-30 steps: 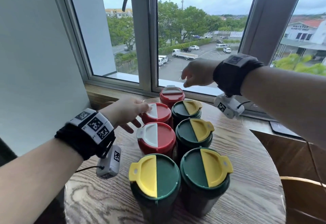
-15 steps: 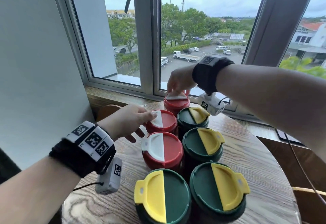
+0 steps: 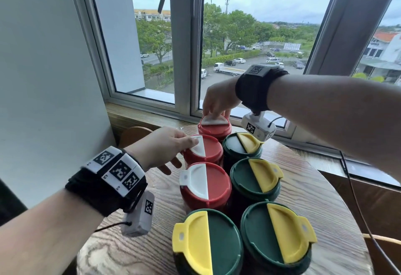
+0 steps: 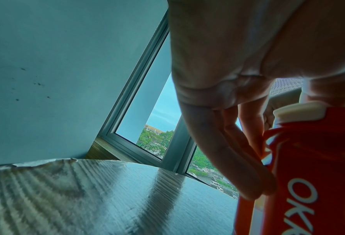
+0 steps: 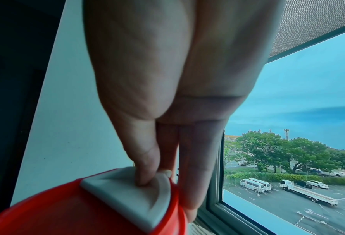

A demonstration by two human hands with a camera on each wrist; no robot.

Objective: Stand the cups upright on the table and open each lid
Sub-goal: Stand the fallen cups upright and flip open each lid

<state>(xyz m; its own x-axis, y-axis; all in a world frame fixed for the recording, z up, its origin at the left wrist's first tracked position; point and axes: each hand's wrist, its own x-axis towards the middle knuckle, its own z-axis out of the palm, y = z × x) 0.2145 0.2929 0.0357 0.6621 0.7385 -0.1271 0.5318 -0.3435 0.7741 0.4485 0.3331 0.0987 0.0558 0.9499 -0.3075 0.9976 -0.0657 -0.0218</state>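
Observation:
Seven cups stand upright in a cluster on the round wooden table. Three are red with white flaps, the others green with yellow flaps; all flaps look closed. My right hand is at the far red cup: in the right wrist view the thumb presses its white flap and a fingertip sits at the flap's edge. My left hand holds the middle red cup, thumb on its white flap, fingers against the cup's side.
A near red cup and green cups stand close together in front. The window sill runs just behind the table, a wall is at the left, and chair backs flank the table.
My right hand came down and left from above the sill onto the far red cup's white flap. The left hand stayed at the middle red cup.

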